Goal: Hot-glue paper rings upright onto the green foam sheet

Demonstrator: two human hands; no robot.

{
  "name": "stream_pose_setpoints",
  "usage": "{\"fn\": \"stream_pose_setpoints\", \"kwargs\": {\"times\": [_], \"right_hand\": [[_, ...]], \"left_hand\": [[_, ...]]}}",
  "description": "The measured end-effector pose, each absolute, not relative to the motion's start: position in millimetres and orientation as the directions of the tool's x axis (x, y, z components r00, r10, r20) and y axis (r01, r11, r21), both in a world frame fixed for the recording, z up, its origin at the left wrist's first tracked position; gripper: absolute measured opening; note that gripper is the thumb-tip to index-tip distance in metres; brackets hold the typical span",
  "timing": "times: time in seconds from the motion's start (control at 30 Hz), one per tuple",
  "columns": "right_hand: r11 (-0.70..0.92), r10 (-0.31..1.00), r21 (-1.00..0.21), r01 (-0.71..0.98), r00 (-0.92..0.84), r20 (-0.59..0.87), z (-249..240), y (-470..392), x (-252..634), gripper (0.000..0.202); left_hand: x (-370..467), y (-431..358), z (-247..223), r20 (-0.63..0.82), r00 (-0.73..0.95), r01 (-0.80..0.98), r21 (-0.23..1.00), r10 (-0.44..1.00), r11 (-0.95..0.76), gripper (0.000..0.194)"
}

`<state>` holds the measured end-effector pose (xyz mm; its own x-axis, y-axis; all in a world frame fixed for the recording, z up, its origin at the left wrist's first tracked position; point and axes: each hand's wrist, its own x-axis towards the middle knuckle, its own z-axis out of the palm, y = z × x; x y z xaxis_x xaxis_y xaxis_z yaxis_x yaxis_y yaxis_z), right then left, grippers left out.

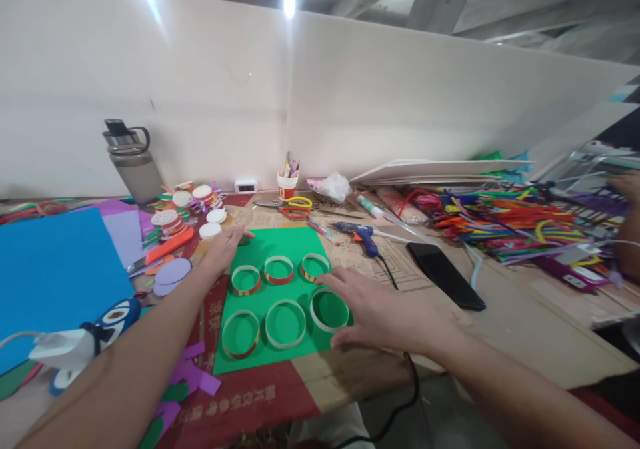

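The right hand (367,309), fingers spread, is positioned at the lower-right ring (329,310); grasp cannot be determined. The left hand (223,252), released, adjoins the green sheet (285,242).

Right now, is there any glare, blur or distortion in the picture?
Head view: two overhead lights flare white at the top; the water bottle leans, probably from lens distortion; the other person's hand is soft at the right edge; the rings look clearer.

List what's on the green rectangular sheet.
Six thin round bands, some showing red, in two rows on the sheet. The left hand hides its far-left corner, the right hand part of its right edge.
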<state>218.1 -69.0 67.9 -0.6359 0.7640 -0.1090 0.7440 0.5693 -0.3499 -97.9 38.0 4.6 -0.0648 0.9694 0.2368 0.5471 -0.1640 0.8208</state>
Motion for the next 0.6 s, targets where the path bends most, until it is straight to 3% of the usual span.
{"fn": "stream_pose_setpoints", "kwargs": {"times": [0.17,0.3,0.43,0.6], "right_hand": [[0.565,0.769,-0.363,0.74,-0.633,-0.094,56,-72,215,0.075],[0.58,0.759,-0.413,0.702,-0.65,-0.037,76,-64,214,0.071],[0.586,0.78,-0.455,0.671,-0.619,0.091,95,-38,194,0.076],[0.634,0.753,-0.455,0.625,-0.633,0.18,81,19,145,0.081]], "left_hand": [[-98,39,4,0.243,-0.071,0.527,0.833,0.967,-0.17,0.06],[-101,42,2,0.246,-0.113,0.504,0.849,0.963,-0.158,0.059],[-106,46,-1,0.329,-0.221,0.494,0.85,0.918,-0.185,0.052],[-110,49,-2,0.411,-0.318,0.508,0.835,0.854,-0.212,0.047]]}}
